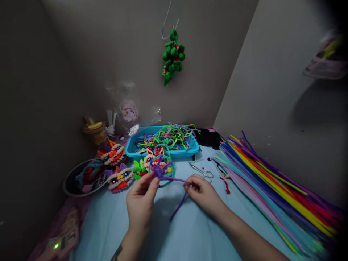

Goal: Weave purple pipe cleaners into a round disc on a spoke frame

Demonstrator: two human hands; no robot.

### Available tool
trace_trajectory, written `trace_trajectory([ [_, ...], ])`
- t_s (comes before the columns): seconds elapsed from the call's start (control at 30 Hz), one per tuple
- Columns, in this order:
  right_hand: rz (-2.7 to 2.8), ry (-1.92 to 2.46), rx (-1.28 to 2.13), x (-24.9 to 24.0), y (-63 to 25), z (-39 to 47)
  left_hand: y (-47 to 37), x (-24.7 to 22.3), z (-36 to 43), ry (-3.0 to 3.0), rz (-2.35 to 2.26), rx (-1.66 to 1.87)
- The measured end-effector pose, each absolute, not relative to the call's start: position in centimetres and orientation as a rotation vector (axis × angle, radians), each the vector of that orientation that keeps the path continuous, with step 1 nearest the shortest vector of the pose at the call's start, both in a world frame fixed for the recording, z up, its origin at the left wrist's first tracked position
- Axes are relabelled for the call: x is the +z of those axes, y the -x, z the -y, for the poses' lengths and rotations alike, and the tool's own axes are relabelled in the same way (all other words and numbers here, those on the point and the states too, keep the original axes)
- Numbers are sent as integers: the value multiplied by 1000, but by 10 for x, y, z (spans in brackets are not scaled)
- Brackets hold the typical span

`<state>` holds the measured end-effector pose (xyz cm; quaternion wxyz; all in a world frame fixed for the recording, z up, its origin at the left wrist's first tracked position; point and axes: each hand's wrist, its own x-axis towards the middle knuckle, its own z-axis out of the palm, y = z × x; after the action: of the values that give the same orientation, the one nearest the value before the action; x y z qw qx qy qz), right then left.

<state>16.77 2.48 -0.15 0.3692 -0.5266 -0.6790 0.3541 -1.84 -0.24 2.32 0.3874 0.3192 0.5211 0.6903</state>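
Observation:
My left hand (143,195) pinches a small purple shape of bent pipe cleaner (159,171) between thumb and fingers, with several short ends sticking out of it. From that shape one purple strand runs to the right, where my right hand (202,192) grips it between thumb and forefinger. Past the right fingers, the strand's loose tail hangs down and to the left. Both hands are above the pale blue table cover (174,235). Directly behind the purple piece are a teal ring (174,172) and a lion-like pipe cleaner face (149,157), partly covered by it.
A blue tray (130,154) of tangled pipe cleaner scraps stands at the back. Small scissors (202,171) lie right of centre. Long multicoloured pipe cleaners (266,192) cover the right side. Finished faces (121,177) and a dark bowl (67,185) are at left; a green ornament (173,58) hangs above.

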Motion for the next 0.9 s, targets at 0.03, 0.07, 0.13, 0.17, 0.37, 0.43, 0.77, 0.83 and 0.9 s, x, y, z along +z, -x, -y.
trace_trajectory([
  [0.03,1738,1350,906,-3,-167,-25,19,23,2,-796,-1321,1766],
  [0.07,1735,1345,905,-4,-167,-25,20,23,1,-791,-1324,1767],
  [0.13,1697,1324,926,-6,-167,-25,19,25,1,-822,-1353,1745],
  [0.17,1653,1309,949,-6,-167,-26,18,26,1,-857,-1375,1723],
  [0.37,1221,1291,1037,0,-176,-26,14,27,6,-1092,-1458,1519],
  [0.43,1129,1251,960,4,-178,-25,14,26,5,-1118,-1466,1488],
  [0.77,1094,1064,418,0,-186,-20,12,29,5,-1138,-1478,1467],
  [0.83,1151,1039,347,-3,-188,-20,11,29,5,-1145,-1471,1442],
  [0.9,1197,1033,289,-5,-189,-20,11,29,5,-1153,-1463,1416],
])
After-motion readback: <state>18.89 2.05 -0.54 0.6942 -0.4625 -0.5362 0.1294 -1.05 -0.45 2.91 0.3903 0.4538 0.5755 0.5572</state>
